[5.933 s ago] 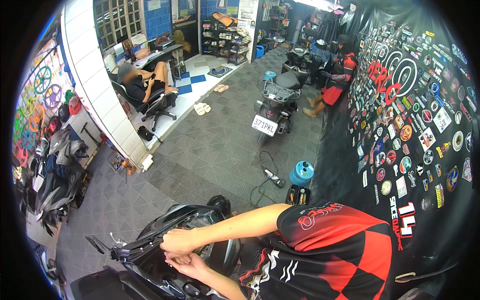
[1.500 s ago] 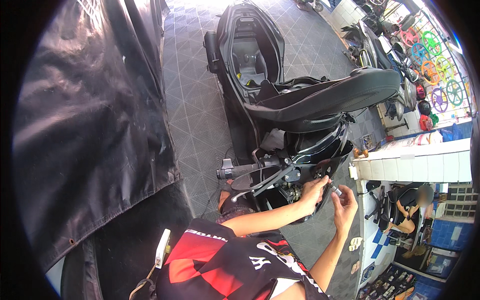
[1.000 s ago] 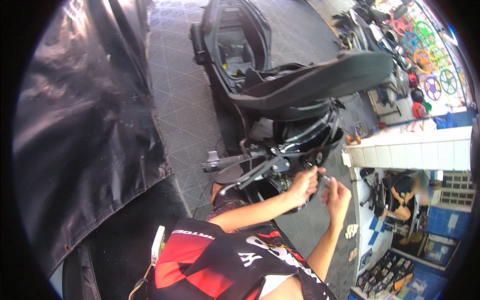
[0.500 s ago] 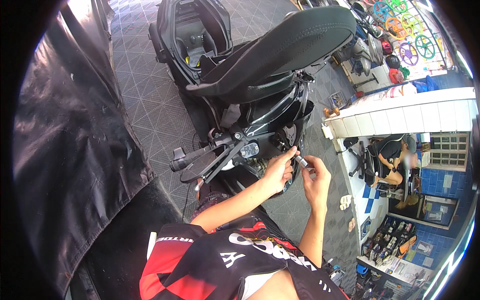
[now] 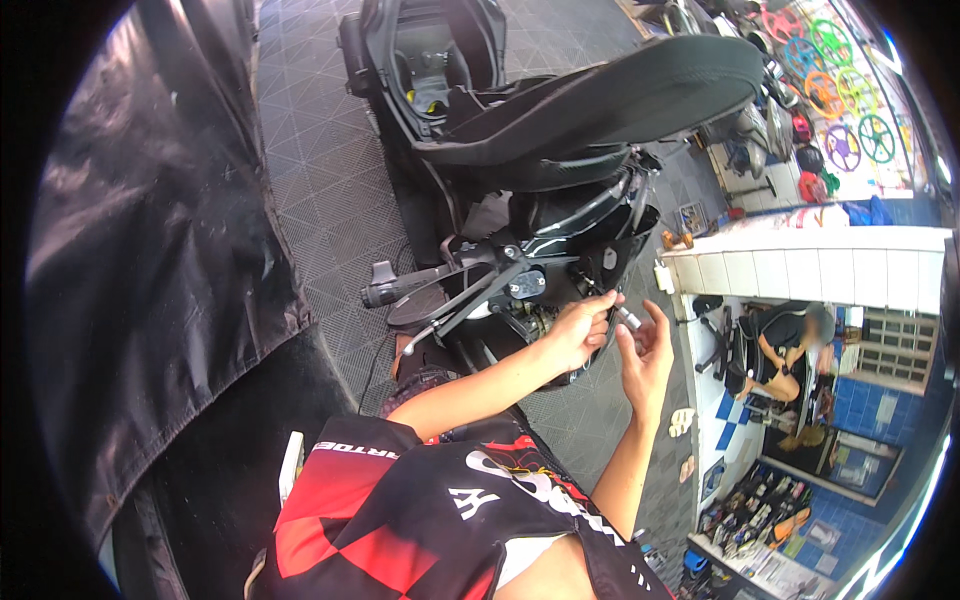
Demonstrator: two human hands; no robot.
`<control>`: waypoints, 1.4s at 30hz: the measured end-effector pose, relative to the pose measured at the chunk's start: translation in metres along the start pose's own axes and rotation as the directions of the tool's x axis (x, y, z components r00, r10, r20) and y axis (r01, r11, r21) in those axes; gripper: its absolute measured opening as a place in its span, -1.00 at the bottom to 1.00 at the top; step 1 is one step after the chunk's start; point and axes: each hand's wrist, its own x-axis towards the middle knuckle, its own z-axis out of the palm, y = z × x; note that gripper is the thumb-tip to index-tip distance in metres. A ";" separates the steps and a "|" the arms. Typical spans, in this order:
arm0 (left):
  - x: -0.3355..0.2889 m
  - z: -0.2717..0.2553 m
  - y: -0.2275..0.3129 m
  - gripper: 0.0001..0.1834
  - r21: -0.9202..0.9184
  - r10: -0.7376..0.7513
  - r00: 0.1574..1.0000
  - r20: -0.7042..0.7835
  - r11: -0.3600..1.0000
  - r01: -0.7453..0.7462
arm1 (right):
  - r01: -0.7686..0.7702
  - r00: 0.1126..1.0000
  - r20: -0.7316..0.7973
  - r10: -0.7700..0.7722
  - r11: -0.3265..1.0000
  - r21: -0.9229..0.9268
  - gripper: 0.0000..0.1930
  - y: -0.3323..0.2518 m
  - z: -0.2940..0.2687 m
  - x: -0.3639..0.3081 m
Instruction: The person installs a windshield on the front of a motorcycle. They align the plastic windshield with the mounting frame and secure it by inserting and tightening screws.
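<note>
My left hand [image 5: 578,338] is closed in a pinch with its fingers curled in. A small silver cylinder, looking like a socket [image 5: 628,318], sticks out from its fingertips. Beside the socket is my right hand [image 5: 648,365], thumb and fingers spread apart around its free end, gripping nothing that I can see. Both hands are over the front of a black scooter [image 5: 570,215], close to its handlebar and brake reservoir [image 5: 527,285]. What the left palm may hold is hidden.
The scooter's raised black seat [image 5: 610,100] and open storage bin [image 5: 430,75] lie beyond my hands. A brake lever [image 5: 440,328] juts out left. A black cover [image 5: 160,230] hangs at far left. At right, a seated person [image 5: 780,345] is behind a white tiled ledge [image 5: 810,265].
My right hand's fingers have opened and come away from the socket, which the left hand keeps pinched. The whole view has shifted, so the scooter sits further right and lower.
</note>
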 end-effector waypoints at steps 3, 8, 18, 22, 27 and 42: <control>-0.002 0.003 0.000 -0.74 -0.058 -0.021 0.998 0.062 0.998 0.024 | -0.519 0.851 0.104 0.515 0.855 0.015 -0.75 0.013 -0.008 0.001; -0.008 0.005 0.010 -0.75 0.150 -0.088 0.986 -0.138 0.983 0.108 | -0.027 1.000 0.000 0.027 0.988 -0.151 -0.77 0.015 -0.003 -0.001; -0.003 0.003 0.007 -0.74 0.048 -0.004 1.000 -0.029 0.999 0.005 | -0.124 0.992 -0.001 0.126 0.974 0.187 -0.75 0.015 -0.001 0.008; 0.001 0.001 0.002 -0.72 0.013 0.014 0.999 -0.048 1.000 -0.014 | -0.611 0.741 0.265 0.617 0.783 -0.115 -0.74 -0.007 -0.012 0.024; -0.004 0.008 0.000 -0.72 0.077 0.015 0.996 -0.086 0.997 -0.008 | 0.231 0.968 0.150 -0.200 0.945 -0.230 -0.77 0.011 -0.010 0.022; -0.014 0.002 0.001 -0.68 0.156 0.070 0.992 -0.102 0.986 -0.053 | -0.452 0.881 0.168 0.443 0.892 0.020 -0.75 0.002 -0.010 0.014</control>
